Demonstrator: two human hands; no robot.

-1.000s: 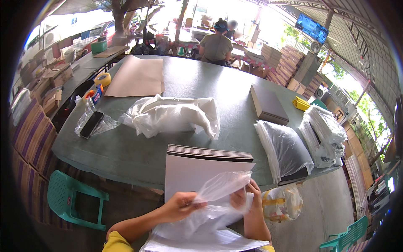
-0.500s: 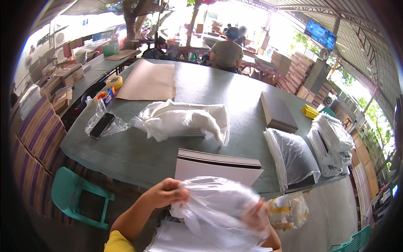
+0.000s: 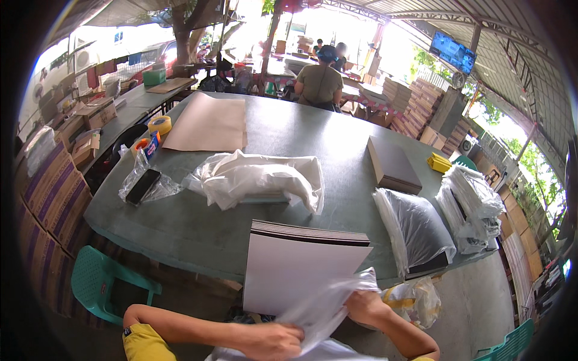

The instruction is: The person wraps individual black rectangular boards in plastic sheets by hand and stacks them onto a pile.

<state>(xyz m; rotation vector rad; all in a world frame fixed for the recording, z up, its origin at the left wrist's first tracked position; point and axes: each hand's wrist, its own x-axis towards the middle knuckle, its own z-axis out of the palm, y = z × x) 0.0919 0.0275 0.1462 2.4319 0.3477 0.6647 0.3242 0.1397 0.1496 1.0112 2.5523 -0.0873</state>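
Close in front of me, a clear plastic bag is stretched between my two hands, blurred by motion. My left hand is closed on its lower left part. At its upper right end my right hand grips the gathered plastic. Just beyond them, a stack of boards with a white top sheet and dark far edges overhangs the near table edge. Below my hands, more white material shows at the lower rim, partly hidden by my arms.
The green table holds a white plastic bundle, a phone, brown paper, tape rolls, a dark board stack and bagged dark boards. A green chair stands left. A person sits beyond.
My left hand has moved down and toward the middle, my right hand slightly up. The bag has swung from spread wide to a slanted strip, uncovering more of the white sheet.
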